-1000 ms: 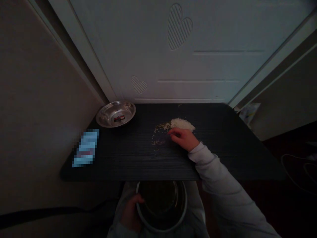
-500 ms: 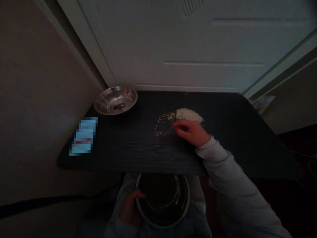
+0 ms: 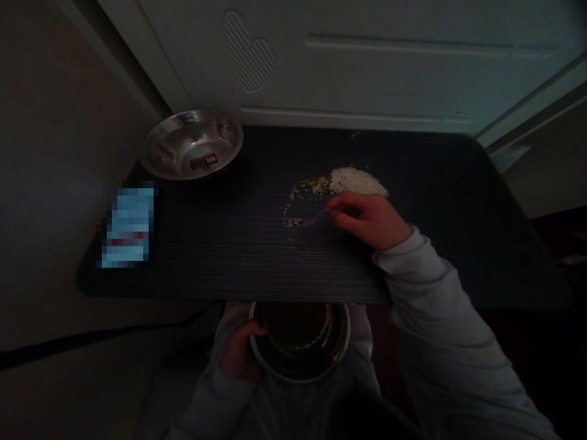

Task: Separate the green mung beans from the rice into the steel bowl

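A small heap of white grains lies on a dark ribbed table, with darker bits spread to its left. My right hand rests on the table just in front of the heap, fingers curled together and pointing left at the scattered bits. Anything between the fingertips is too dim to make out. Below the table's near edge, my left hand grips the rim of a round metal bowl held on my lap.
A shallow steel dish with a sticker inside stands at the table's far left corner. A light blue blurred packet lies near the left edge. A white panelled door stands right behind the table.
The view has tilted downward, so the table sits higher in the picture. My right hand has drawn a little toward me along the table from the grain heap. The left hand still holds the bowl.
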Action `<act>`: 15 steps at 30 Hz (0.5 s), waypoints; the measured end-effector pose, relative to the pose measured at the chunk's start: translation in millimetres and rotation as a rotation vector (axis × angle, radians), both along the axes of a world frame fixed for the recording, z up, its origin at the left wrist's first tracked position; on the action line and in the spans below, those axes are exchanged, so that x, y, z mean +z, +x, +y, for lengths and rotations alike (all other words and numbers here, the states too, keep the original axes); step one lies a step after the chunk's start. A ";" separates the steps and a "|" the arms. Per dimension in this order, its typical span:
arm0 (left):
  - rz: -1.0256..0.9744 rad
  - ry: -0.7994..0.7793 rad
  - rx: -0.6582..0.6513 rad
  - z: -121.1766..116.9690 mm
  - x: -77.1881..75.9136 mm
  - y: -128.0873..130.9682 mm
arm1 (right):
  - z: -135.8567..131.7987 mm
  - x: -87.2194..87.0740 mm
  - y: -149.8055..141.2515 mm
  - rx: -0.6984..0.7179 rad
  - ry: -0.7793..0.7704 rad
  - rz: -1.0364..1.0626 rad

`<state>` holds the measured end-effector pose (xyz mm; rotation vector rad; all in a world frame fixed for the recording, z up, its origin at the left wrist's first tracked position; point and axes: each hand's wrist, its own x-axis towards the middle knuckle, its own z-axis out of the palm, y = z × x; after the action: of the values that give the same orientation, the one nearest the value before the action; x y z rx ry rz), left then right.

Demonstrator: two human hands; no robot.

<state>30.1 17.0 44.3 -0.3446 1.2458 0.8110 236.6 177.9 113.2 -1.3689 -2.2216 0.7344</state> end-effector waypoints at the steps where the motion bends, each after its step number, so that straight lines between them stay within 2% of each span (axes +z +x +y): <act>1: 0.006 -0.008 -0.002 0.0 -0.2 0.1 | 0.8 -0.8 0.9 0.003 -0.019 -0.004; 8: -0.072 0.005 0.025 -1.7 -1.4 -1.0 | -0.1 -4.0 4.5 0.060 -0.119 -0.061; 15: -0.066 0.009 0.053 -2.9 3.4 -0.7 | -21.2 -6.3 8.9 0.056 -0.181 -0.058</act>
<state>29.4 14.1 47.8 -0.3961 1.1749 0.8440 245.5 156.7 107.0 -1.4331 -2.2938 0.9471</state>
